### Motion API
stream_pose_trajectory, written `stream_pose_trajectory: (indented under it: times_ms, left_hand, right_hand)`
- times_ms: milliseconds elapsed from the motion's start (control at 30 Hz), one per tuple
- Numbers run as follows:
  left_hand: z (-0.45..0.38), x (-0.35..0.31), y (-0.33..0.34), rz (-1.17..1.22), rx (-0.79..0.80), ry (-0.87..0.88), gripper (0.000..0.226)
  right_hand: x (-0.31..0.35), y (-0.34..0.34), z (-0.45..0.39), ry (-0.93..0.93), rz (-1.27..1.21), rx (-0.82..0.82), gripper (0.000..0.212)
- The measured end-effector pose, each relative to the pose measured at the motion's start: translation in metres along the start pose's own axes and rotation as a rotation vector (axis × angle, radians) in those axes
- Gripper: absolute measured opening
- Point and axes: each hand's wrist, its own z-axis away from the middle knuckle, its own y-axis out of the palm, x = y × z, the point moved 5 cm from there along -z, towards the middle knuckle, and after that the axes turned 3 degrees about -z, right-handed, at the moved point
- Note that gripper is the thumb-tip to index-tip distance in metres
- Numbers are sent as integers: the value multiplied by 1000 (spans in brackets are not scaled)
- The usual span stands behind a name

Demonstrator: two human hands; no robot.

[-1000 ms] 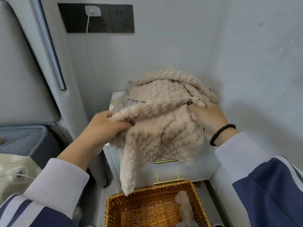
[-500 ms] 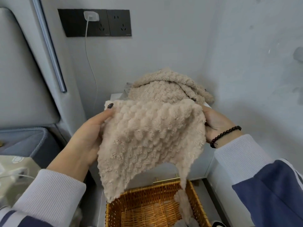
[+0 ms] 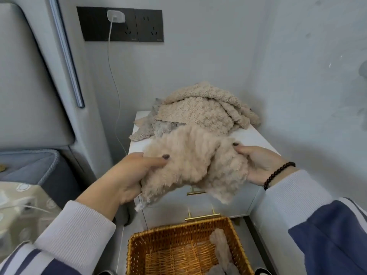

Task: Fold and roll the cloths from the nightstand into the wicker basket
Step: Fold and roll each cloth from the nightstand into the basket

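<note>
A fluffy beige cloth (image 3: 195, 165) is stretched between both hands in front of the white nightstand (image 3: 256, 141). My left hand (image 3: 129, 175) grips its left edge with the thumb on top. My right hand (image 3: 260, 163) grips its right edge. The cloth sags in loose folds below my hands. A pile of several beige and grey cloths (image 3: 198, 114) lies on the nightstand top behind it. The wicker basket (image 3: 139, 247) stands on the floor below, with a rolled beige cloth (image 3: 220, 249) along its right side.
A bed with a grey padded headboard (image 3: 29, 76) and a blue mattress edge (image 3: 29, 165) is on the left. A white charger cable (image 3: 113, 86) hangs from a black wall socket panel (image 3: 121, 24). A grey wall closes in the right side. The drawers have gold handles (image 3: 202, 216).
The cloth was held up and spread flat half a second ago; now both hands have come lower and it sags loosely, uncovering the pile on the nightstand.
</note>
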Motion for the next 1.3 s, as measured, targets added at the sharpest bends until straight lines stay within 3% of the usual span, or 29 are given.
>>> stream_pose_trajectory:
  times_ms: [100,167,300,333,400,500,633,767,867,967,1100,1300]
  left_hand:
    - [-4,2,2,-142,-33,40,26]
    - [-3,-3,0,-5,-27,57,33]
    - [2,-16,1,511,149,41,42]
    - [4,-16,1,574,176,34,44]
    - [5,-14,-1,630,166,30,44]
    - [7,-10,-3,584,93,17,36]
    - [11,-8,-5,376,132,8,46]
    - [9,1,-11,267,1,-4,31]
    - [7,3,-15,283,-81,-19,20]
    - [9,-5,-18,330,-22,32,24]
    - [13,-12,-17,278,93,89,41]
    - [3,-6,-38,4,-113,131,31]
  right_hand:
    - [2,-3,1,0,151,-135,24]
    - [15,-2,1,-98,149,-140,23]
    - [39,13,14,-221,-178,200,52]
    - [40,14,17,-242,-195,259,59]
    - [26,17,19,-164,-15,330,52]
    - [-7,11,13,86,284,197,42]
    - [2,8,9,-40,150,30,21]
    - [13,15,15,-180,-250,205,35]
    - [7,23,17,-170,-96,261,52]
    - [-7,18,8,-78,117,122,52]
    - [-5,-1,-2,-110,239,-101,33]
    - [15,-28,-6,-244,337,-322,26]
